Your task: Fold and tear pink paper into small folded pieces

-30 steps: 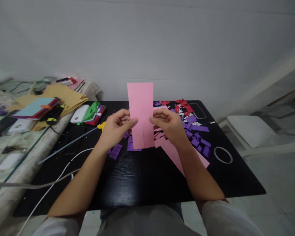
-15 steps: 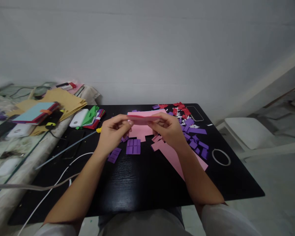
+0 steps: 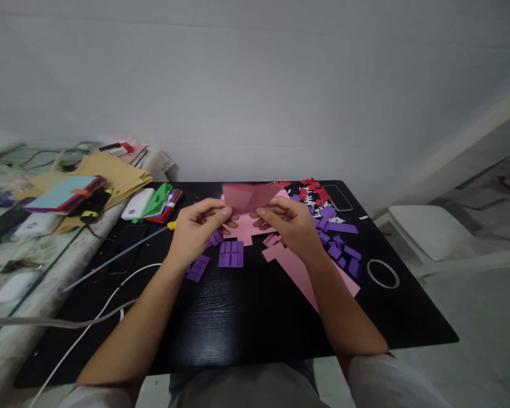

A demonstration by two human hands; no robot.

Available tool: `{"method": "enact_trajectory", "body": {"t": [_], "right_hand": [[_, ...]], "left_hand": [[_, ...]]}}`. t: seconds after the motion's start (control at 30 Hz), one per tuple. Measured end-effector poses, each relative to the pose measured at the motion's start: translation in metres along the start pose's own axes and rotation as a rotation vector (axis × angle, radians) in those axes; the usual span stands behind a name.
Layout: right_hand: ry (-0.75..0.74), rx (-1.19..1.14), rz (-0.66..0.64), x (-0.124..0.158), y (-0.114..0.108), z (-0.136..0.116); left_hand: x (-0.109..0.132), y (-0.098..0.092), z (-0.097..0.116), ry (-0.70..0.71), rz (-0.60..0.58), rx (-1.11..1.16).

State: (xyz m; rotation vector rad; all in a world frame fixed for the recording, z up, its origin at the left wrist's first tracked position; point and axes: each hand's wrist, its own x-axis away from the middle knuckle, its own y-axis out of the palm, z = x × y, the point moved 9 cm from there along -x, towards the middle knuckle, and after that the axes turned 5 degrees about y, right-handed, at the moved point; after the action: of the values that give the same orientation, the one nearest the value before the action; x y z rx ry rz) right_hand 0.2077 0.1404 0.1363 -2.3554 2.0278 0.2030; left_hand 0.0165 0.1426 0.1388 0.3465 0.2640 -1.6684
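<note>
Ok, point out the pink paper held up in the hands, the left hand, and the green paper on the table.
Pink paper (image 3: pixel 247 198): head view, middle of the sheet.
Left hand (image 3: pixel 196 225): head view, back of the hand.
Green paper (image 3: pixel 155 200): head view, middle of the bundle.

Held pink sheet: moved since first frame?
Yes, down: top of the sheet, earlier well above the far edge of the table, is now about level with it.

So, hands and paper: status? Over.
Left hand, right hand: both pinching oblong pink paper sheet. Sheet above glossy black table. Four-sided purple paper piece lies nearer the person.
</note>
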Motion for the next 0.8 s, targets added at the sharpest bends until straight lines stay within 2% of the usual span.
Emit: {"method": "enact_trajectory", "body": {"t": [0.23,0.37,0.57,0.8], "right_hand": [[-0.059,-0.018,-0.035,0.0,-0.002,-0.001],[-0.111,-0.029,-0.086,0.001,0.003,-0.007],[-0.191,0.08,-0.173,0.005,0.012,-0.016],[-0.212,0.098,-0.169,0.006,0.012,-0.016]], "left_hand": [[-0.001,0.001,0.006,0.142,-0.027,0.004],[-0.001,0.006,0.004,0.155,-0.086,0.044],[0.0,0.013,0.007,0.191,-0.165,0.013],[0.001,0.013,0.01,0.211,-0.181,-0.018]]}}
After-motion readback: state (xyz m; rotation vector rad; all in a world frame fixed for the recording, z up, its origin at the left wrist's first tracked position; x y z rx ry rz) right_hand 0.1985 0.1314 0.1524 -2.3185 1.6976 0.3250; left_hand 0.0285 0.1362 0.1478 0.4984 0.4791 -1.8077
